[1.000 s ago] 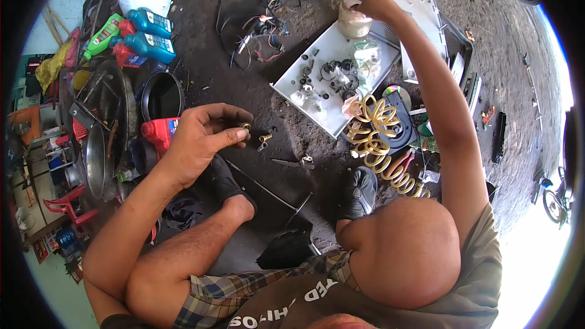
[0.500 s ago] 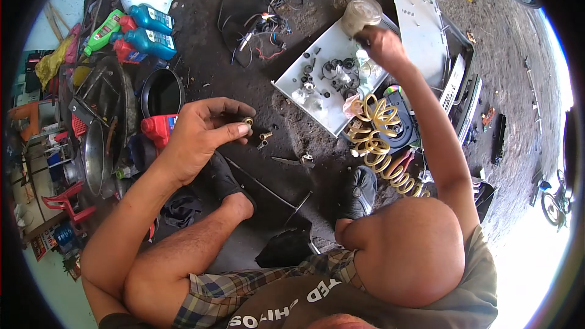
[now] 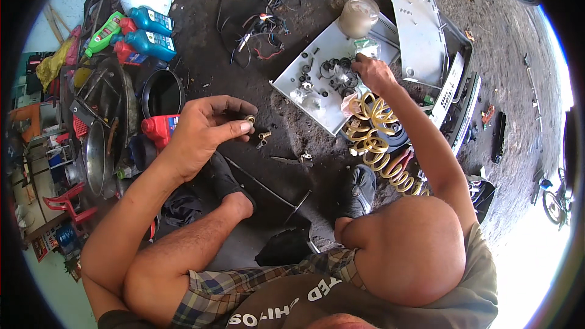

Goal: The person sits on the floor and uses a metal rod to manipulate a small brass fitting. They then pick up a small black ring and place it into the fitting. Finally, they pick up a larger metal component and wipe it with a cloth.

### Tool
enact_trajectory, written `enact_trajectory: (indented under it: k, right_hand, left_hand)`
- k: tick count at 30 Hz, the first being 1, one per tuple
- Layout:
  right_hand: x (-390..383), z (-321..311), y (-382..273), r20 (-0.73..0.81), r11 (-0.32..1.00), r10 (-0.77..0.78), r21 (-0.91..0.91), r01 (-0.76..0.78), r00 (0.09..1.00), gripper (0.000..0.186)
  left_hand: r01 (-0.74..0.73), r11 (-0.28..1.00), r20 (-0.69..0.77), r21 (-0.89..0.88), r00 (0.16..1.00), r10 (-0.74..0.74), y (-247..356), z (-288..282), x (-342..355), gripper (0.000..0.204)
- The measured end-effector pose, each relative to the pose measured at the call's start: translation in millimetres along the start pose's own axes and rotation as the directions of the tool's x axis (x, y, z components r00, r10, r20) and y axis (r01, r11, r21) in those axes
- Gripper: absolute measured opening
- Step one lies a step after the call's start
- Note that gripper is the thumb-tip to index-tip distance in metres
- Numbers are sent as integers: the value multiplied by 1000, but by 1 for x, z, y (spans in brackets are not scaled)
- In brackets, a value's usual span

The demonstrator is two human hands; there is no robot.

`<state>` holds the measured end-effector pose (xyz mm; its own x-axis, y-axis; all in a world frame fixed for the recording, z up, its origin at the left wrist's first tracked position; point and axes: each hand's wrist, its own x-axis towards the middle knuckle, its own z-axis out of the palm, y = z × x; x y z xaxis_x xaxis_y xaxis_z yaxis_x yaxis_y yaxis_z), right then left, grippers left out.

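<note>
Between the thumb and fingertips of my left hand [image 3: 210, 131] is a small brass-coloured fitting [image 3: 251, 120]. Two more small metal fittings, one of them brass-coloured [image 3: 264, 135], lie on the dark ground just beside those fingers. My right hand [image 3: 374, 74] reaches over the right side of a white metal tray [image 3: 323, 42], its fingers curled down beside black rubber rings and small parts [image 3: 335, 73]. Whatever those fingertips pinch, if anything, is hidden. A cloudy clear jar [image 3: 358, 17] rests at the tray's far corner, beyond the right hand.
A coiled yellow hose [image 3: 375, 137] lies below the right forearm. Near my feet are a long T-handled metal rod [image 3: 262, 184] and pliers-like tool [image 3: 289, 160]. Bottles [image 3: 149, 44] and a black pan [image 3: 163, 92] crowd the left; wiring [image 3: 262, 30] lies farther off.
My right hand has come away from the jar and moved nearer, down to the small parts in the tray. The jar has tilted slightly. My left hand stays put with the fitting.
</note>
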<state>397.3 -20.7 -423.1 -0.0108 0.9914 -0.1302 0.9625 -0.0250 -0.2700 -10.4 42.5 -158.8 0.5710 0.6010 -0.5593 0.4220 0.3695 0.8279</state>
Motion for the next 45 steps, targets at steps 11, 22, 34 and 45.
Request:
enact_trajectory:
  k: [11, 22, 34, 45]
  right_hand:
    - [6, 11, 9, -40, 998, -57, -1, 57, 998, 24]
    - [10, 20, 0, -50, 998, 56, 12, -55, 997, 24]
    - [18, 34, 23, -89, 997, 56, 58, -51, 994, 22]
    - [26, 27, 17, -10, 998, 61, 24, -61, 998, 18]
  left_hand:
    - [-23, 1000, 18, 10, 1000, 23, -1, 2, 3, 28]
    - [-4, 1000, 14, 6, 1000, 4, -1, 4, 3, 27]
    - [-25, 1000, 39, 13, 999, 24, -6, 2, 3, 27]
    - [-16, 1000, 33, 17, 999, 15, -5, 4, 1, 27]
